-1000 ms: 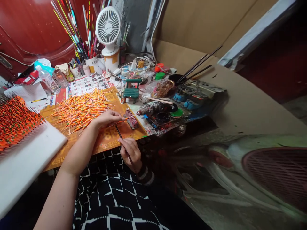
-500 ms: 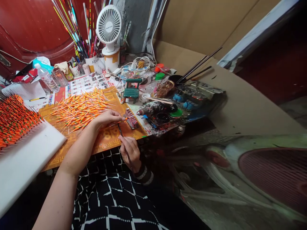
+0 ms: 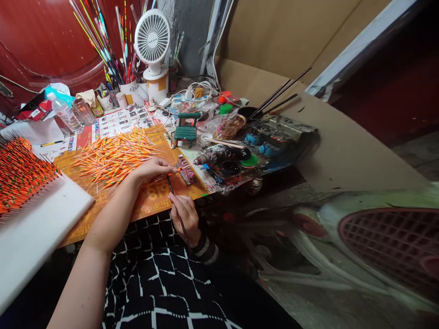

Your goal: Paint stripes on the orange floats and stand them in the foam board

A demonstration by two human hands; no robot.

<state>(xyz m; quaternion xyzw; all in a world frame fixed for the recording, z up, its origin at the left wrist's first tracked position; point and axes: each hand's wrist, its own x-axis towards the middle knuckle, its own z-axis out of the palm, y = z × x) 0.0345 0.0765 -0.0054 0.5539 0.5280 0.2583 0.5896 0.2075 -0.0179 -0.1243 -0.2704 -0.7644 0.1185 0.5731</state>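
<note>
My left hand [image 3: 155, 168] is closed in a pinch on an orange fishing float [image 3: 177, 170], whose thin tip points right over a paint-stained notched block [image 3: 186, 171]. Below it, by the table's front edge, my right hand [image 3: 185, 215] grips a slim dark paintbrush [image 3: 183, 227], bristle end up close to the float. Whether brush and float touch, I cannot tell. Beyond my left wrist lies a loose heap of orange floats [image 3: 115, 157] on the orange table mat [image 3: 151, 194]. At the left, many dark-striped orange floats [image 3: 25, 176] stand in rows on a white foam slab [image 3: 44, 228].
A white fan [image 3: 152, 39] and a cup of long floats [image 3: 127, 89] stand at the back. Right of the block are a dark paint-smeared bottle [image 3: 214, 155], a green lid [image 3: 250, 161] and a small green chair-shaped stand [image 3: 185, 131]. A pink-grilled floor fan [image 3: 387, 246] stands at right.
The view has shifted slightly, so the bench items sit a little further left. Both hands keep nearly the same pose, still holding the float and the paintbrush.
</note>
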